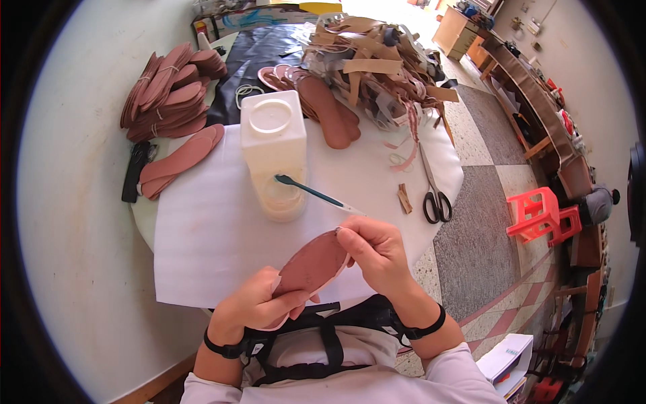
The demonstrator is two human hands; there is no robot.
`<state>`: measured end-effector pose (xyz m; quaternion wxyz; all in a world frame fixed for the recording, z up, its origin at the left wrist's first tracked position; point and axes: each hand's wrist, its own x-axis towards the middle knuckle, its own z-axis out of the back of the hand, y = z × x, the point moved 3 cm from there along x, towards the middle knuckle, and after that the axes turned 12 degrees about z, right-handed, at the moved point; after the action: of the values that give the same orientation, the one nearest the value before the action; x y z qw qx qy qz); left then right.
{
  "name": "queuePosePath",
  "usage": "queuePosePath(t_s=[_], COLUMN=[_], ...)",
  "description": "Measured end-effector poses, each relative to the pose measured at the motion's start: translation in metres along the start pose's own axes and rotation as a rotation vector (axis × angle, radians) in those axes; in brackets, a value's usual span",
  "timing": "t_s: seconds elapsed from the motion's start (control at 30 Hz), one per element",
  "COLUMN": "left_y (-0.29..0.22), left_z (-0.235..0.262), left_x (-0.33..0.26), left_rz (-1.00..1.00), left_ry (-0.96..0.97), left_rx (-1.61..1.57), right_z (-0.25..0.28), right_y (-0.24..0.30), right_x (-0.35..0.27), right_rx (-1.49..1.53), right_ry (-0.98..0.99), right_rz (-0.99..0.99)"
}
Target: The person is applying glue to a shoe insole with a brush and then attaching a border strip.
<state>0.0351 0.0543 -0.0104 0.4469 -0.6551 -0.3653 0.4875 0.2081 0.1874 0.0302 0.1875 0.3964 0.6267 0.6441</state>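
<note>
A reddish-brown shoe insole [312, 264] is held up between both hands above the near edge of the table. My left hand [261, 300] grips its lower left end, thumb on the face and fingers underneath. At the upper right end my right hand [375, 248] pinches the rim between thumb and fingers. Just beyond the hands stands a white plastic container [277, 145] with a cut-open lower part holding pale liquid. A brush with a dark teal head [316, 194] and white handle leans out of it to the right.
White sheeting [202, 249] covers the table. Bundled insoles [161, 94] are stacked at the left, with loose ones [182, 161] nearer. More insoles [330, 111] lie beyond the container, below a heap of scraps [377, 60]. Black-handled scissors [436, 202] lie right; red stools [535, 214] stand on the floor.
</note>
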Motion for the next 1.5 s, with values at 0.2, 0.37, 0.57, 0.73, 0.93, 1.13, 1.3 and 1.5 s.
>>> queuePosePath(t_s=[0.2, 0.37, 0.57, 0.73, 0.93, 1.13, 1.3, 1.5], left_y=[0.000, 0.007, 0.002, 0.002, 0.001, -0.001, -0.011, -0.002], left_z=[0.003, 0.003, 0.006, 0.004, 0.003, 0.004, 0.003, 0.004], left_x=[-0.002, -0.001, -0.005, -0.005, -0.002, -0.002, -0.005, -0.002], left_rz=[0.074, -0.037, -0.094, -0.071, -0.062, -0.055, 0.022, -0.040], left_ry=[0.079, -0.020, -0.042, -0.070, -0.054, -0.079, -0.105, -0.014], left_rx=[-0.067, -0.260, -0.420, -0.410, -0.355, -0.288, -0.229, -0.255], right_z=[0.003, 0.019, 0.088, 0.096, 0.135, 0.130, 0.132, 0.128], right_y=[0.004, 0.002, 0.012, 0.009, 0.003, -0.017, -0.033, -0.027], right_x=[0.000, 0.002, 0.000, -0.020, -0.016, -0.002, 0.008, 0.017], right_rx=[-0.098, -0.097, -0.260, -0.522, -1.027, -1.311, -1.337, -1.190], right_ry=[0.022, -0.158, -0.440, -0.186, -0.374, -0.199, -0.189, -0.214], right_rz=[0.058, 0.067, 0.145, -0.150, 0.002, -0.006, -0.014, -0.127])
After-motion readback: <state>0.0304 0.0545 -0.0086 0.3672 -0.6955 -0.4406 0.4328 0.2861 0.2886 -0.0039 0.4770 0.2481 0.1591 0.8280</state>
